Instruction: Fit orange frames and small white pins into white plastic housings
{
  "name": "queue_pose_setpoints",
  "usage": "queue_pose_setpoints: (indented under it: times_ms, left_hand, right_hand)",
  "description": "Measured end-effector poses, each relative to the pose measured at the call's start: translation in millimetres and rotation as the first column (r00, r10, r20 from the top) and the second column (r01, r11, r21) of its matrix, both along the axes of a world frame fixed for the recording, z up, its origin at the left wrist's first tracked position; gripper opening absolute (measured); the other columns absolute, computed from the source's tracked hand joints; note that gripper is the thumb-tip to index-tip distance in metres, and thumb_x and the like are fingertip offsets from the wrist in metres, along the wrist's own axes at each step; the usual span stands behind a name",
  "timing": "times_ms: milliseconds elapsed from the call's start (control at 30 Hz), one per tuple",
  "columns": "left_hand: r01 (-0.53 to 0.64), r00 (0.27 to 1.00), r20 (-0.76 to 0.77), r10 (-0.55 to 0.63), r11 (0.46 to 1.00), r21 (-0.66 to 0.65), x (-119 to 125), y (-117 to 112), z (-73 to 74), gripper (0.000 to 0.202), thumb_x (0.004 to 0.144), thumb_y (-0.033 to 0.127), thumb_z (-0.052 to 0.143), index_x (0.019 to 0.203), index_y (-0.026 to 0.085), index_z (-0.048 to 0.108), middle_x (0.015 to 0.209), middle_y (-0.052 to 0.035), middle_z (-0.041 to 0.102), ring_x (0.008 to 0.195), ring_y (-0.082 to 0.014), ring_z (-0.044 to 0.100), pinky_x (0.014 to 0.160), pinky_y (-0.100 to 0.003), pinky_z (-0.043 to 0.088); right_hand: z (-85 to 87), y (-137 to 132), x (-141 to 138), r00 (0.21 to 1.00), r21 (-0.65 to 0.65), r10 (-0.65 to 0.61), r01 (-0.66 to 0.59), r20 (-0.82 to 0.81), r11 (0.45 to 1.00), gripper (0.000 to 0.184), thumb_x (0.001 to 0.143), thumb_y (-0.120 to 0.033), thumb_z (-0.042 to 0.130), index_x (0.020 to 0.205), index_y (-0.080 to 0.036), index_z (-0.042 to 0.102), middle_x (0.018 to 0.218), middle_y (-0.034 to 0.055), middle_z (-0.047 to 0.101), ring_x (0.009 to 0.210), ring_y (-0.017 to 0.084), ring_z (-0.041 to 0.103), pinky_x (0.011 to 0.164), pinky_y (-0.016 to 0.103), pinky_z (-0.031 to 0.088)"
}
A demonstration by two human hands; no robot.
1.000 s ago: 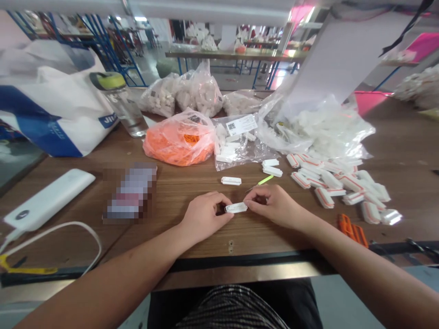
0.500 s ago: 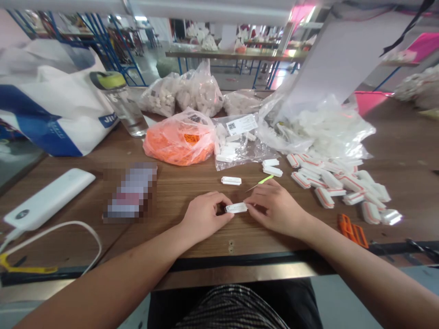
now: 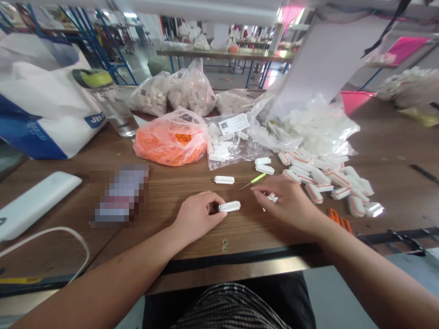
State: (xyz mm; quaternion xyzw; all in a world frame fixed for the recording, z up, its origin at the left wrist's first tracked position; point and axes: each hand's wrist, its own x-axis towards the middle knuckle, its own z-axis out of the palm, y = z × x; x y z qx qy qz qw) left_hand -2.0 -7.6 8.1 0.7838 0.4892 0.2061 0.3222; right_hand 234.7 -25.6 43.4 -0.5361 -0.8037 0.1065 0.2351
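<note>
My left hand (image 3: pixel 197 214) is closed, thumb and fingers pinching the left end of a slotted white plastic strip-shaped part (image 3: pixel 229 206) just over the table. To its right, my right hand (image 3: pixel 283 198) hovers low over small white pieces (image 3: pixel 272 197), thumb and forefinger slightly apart with nothing visible between them. Its other fingers are partly hidden. A thin pick with a lime-green handle (image 3: pixel 258 178) lies just beyond the right fingertips. Another white part (image 3: pixel 224 180) lies beyond the left hand, and two more white parts (image 3: pixel 264 169) sit farther back.
White parts with orange lines (image 3: pixel 331 178) lie heaped at right, near an orange plastic piece (image 3: pixel 339 221). Behind are a bag of orange pieces (image 3: pixel 171 141) and a clear labelled bag (image 3: pixel 233 137). A blurred-out flat object (image 3: pixel 121 194), power bank (image 3: pixel 39 203) and bottle (image 3: pixel 113 107) stand left.
My right hand has drawn away from the held white part to the right, uncovering small white pieces and the green pick. My left hand keeps its hold. The view has shifted slightly right.
</note>
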Motion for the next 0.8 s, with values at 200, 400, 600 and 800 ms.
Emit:
queue_pose_setpoints:
  times_ms: [200,400,600,800]
  left_hand:
    - [0.005,1.000,-0.027,-0.004,1.000,0.005,-0.8,1.7,-1.5,0.011,0.074,0.029,0.067,0.084,0.024,0.069,0.064,0.0045,0.055,0.057,-0.0115,0.048,0.058,-0.025,0.037]
    - [0.028,0.999,-0.037,-0.026,0.999,0.034,-1.1,2.5,-0.8,0.011,0.075,0.028,0.066,0.084,0.024,0.068,0.065,0.0043,0.055,0.056,-0.0114,0.048,0.058,-0.025,0.036]
    - [0.036,0.999,-0.016,-0.036,0.998,0.044,-1.7,2.4,0.8,0.010,0.075,0.028,0.066,0.084,0.023,0.068,0.064,0.0043,0.055,0.055,-0.0110,0.047,0.057,-0.024,0.036]
    - [0.033,0.999,-0.020,-0.032,0.998,0.048,-2.2,3.1,-1.7,0.011,0.075,0.028,0.067,0.084,0.023,0.068,0.065,0.0042,0.055,0.055,-0.0112,0.047,0.057,-0.025,0.036]
  right_hand:
    - [2.9,-4.9,63.3,0.943,-0.350,-0.273,0.325,0.192,0.879,0.017,0.074,-0.032,0.060,0.064,-0.024,0.072,0.063,-0.0002,0.070,0.059,0.018,0.062,0.055,0.029,0.043]
    - [-13.8,-13.1,68.6,0.965,-0.381,-0.247,0.261,0.087,0.887,0.020,0.076,-0.034,0.059,0.075,-0.023,0.075,0.075,0.0019,0.074,0.068,0.019,0.064,0.061,0.029,0.047]
    - [-17.2,-7.0,64.3,0.925,-0.287,-0.292,0.357,0.244,0.889,0.016,0.071,-0.027,0.056,0.065,-0.021,0.069,0.062,0.0009,0.070,0.059,0.018,0.063,0.055,0.028,0.042]
    - [-10.6,-6.1,74.6,0.932,-0.365,-0.322,0.361,0.164,0.858,0.023,0.076,-0.034,0.056,0.064,-0.022,0.072,0.061,0.0004,0.070,0.058,0.018,0.062,0.052,0.027,0.043]
